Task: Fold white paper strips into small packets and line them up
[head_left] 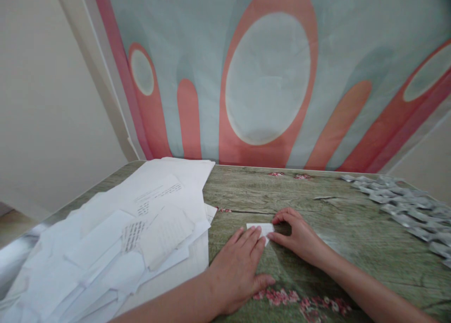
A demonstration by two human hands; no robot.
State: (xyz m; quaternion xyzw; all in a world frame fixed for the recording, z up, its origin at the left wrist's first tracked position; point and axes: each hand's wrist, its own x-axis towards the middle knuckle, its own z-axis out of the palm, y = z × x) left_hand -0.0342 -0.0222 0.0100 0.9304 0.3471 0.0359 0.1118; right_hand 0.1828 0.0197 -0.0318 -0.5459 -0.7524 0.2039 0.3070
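A small piece of white paper (267,227), possibly folded, lies on the wood-patterned tabletop in front of me. My left hand (239,271) rests flat, palm down, with its fingertips pressing on the paper's left and lower part. Its thumb is spread out to the right on the table. My right hand (299,236) comes in from the right and grips the paper's right edge, with the index finger at the upper corner and the thumb lower down. The left fingers hide part of the paper.
A big heap of loose white sheets (176,173), some printed, covers the table's left side. Rows of silvery grey folded pieces (398,203) lie along the right edge. Pink flowers (282,296) are printed on the tabletop (243,191). Behind stands a grey-and-red patterned backdrop (207,46).
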